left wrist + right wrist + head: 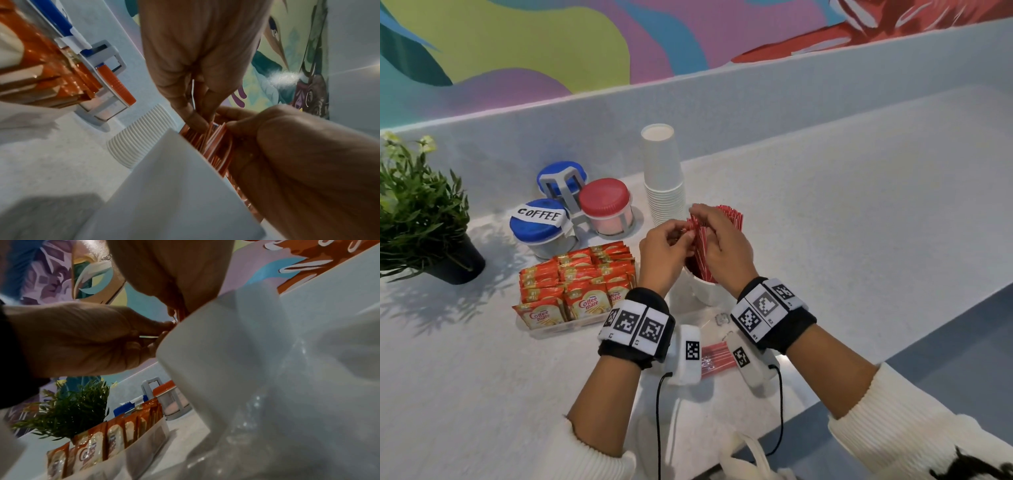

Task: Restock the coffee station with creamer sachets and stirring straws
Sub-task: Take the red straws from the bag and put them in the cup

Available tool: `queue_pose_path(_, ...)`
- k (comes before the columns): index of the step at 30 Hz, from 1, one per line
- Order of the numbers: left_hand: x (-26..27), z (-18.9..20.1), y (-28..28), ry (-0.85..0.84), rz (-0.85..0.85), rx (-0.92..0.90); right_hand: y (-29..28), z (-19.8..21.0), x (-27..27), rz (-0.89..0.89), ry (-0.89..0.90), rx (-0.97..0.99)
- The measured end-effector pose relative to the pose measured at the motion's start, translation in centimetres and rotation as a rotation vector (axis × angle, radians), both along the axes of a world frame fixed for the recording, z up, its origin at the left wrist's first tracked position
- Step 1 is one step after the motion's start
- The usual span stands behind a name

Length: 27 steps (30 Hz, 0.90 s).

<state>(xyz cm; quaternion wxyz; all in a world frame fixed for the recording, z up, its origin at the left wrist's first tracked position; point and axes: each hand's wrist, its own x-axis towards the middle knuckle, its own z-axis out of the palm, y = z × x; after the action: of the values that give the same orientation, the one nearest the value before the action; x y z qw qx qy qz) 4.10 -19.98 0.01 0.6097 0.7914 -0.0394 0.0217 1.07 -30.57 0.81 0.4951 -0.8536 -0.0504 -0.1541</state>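
Both forearms in white knit cuffs fill the bottom of the head view, each wrist strapped with a marker band. Beyond them the left hand point(666, 255) and the right hand point(722, 246) meet over a white cup point(705, 291) standing on the pale tabletop point(859, 212); their fingers are curled and pinching among the red stirring straws point(729, 217) that stand upright in it. A few loose straws point(717, 356) lie flat on the tabletop between the wrists, near the front edge. Left of the cup a clear tray point(558, 327) holds packed rows of creamer sachets point(575, 281), and it looks full, so that half of the job seems done. Behind it stand lidded jars, one labelled COFFEE point(539, 222), a stack of paper cups point(662, 171) and a potted plant point(421, 219). From the left wrist view, the left hand's fingertips point(195, 120) press down into the straw bundle point(213, 142) at the cup's rim while the right hand closes around the bundle from the other side. From the right wrist view, the cup's wall hides most of the straws, though the left hand's fingers are seen nipping one thin straw point(149, 337) just beside the rim. By my reading, tidying the bundle and adding the loose straws is what remains.
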Motion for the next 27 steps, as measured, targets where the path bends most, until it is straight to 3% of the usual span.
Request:
queue_pose_path(8,-0.8,-0.1,0.8,0.013,0.03,0.117,-0.1,0.3,0.7,0.146,0.096,0.127)
queue_pose_path(13,-1.1,-0.9,1.1,0.039,0.018,0.177,-2.0,0.6,0.7,-0.037,0.043,0.133)
queue_pose_path(16,-1.1,-1.0,1.2,0.001,0.013,0.205,-2.9,0.3,0.2,-0.055,0.084,-0.011)
queue_pose_path(19,-0.9,-0.7,1.1,-0.042,0.026,0.243,-2.9,-0.6,0.1,0.106,0.314,-0.36)
queue_pose_path(22,-0.7,0.0,0.5,-0.088,0.045,0.244,-1.9,-0.5,0.7,0.121,0.441,-0.633)
queue_pose_path(24,-0.7,0.7,0.1,-0.132,0.025,0.249,-1.3,-0.3,1.0,0.102,0.47,-0.683)
queue_pose_path(27,-0.5,1.1,-0.3,-0.179,-0.003,0.283,-0.6,-0.3,1.1,0.076,0.492,-0.595)
